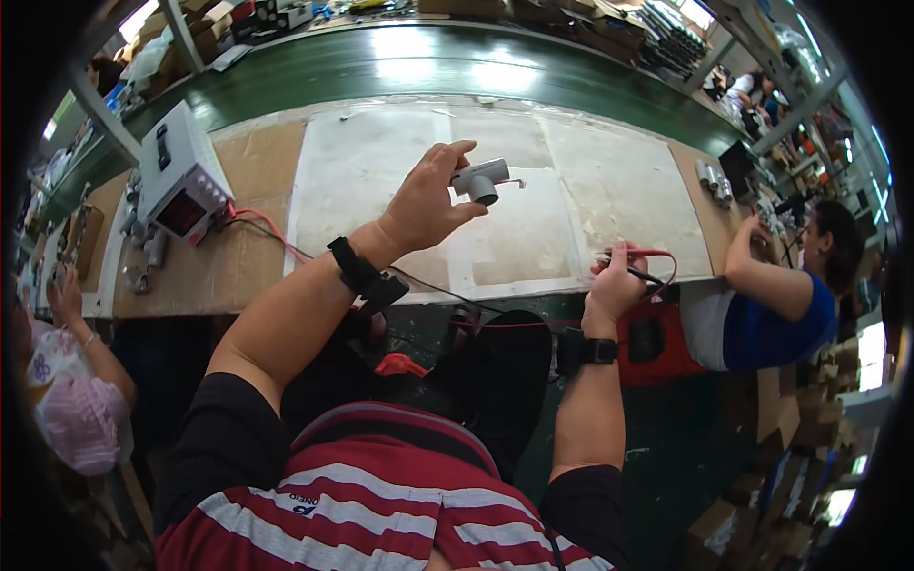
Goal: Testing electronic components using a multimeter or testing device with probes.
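Observation:
Above the middle of the table, my left hand is closed around a grey T-shaped cylindrical housing, thumb and fingers at its left side. A short wire with a small pale connector sticks out to its right. Further right, near the table's front edge, my right hand pinches the ends of a red and black pair of test leads. The lead tips are mostly hidden by my fingers. The two hands are apart, and the leads do not touch the housing.
A white power supply box with a dark display stands at the left, its red and black cables running off the table front. Grey metal parts lie at the right. Co-workers sit on both sides. A green conveyor belt runs behind the table.

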`<state>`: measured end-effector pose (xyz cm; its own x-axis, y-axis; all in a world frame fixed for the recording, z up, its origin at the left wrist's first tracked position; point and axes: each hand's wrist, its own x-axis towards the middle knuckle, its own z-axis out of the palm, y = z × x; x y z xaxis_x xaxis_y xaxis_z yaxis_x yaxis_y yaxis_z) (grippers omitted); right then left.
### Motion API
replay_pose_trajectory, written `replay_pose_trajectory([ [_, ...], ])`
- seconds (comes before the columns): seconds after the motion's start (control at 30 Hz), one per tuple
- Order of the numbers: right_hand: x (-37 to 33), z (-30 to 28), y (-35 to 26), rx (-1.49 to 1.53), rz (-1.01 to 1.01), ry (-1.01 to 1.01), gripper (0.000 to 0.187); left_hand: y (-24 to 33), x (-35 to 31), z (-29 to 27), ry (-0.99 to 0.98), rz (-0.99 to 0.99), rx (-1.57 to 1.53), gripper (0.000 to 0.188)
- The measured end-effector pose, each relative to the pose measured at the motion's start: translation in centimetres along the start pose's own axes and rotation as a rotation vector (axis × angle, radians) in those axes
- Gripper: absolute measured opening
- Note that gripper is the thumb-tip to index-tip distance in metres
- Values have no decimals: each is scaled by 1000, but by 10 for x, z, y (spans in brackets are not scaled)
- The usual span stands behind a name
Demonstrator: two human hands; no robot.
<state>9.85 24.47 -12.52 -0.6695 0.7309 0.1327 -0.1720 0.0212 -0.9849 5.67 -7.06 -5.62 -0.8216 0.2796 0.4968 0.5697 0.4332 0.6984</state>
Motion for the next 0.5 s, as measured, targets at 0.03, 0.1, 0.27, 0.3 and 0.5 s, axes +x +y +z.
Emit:
replay_pose_trajectory([
  [0.03,-16,11,-3,27,1,-48,18,-4,-10,-11,20,-13,2,82],
  [0.1,-48,31,-10,77,10,-134,17,-12,-23,-28,64,-22,-27,78],
  [0.27,-101,66,-31,138,3,-272,18,-30,-36,-57,106,-30,-85,58],
  [0.3,-105,72,-34,129,20,-315,18,-37,-34,-61,105,-35,-96,58],
  [0.5,-114,104,-57,100,113,-465,17,-64,-12,-78,-190,-567,-532,30],
])
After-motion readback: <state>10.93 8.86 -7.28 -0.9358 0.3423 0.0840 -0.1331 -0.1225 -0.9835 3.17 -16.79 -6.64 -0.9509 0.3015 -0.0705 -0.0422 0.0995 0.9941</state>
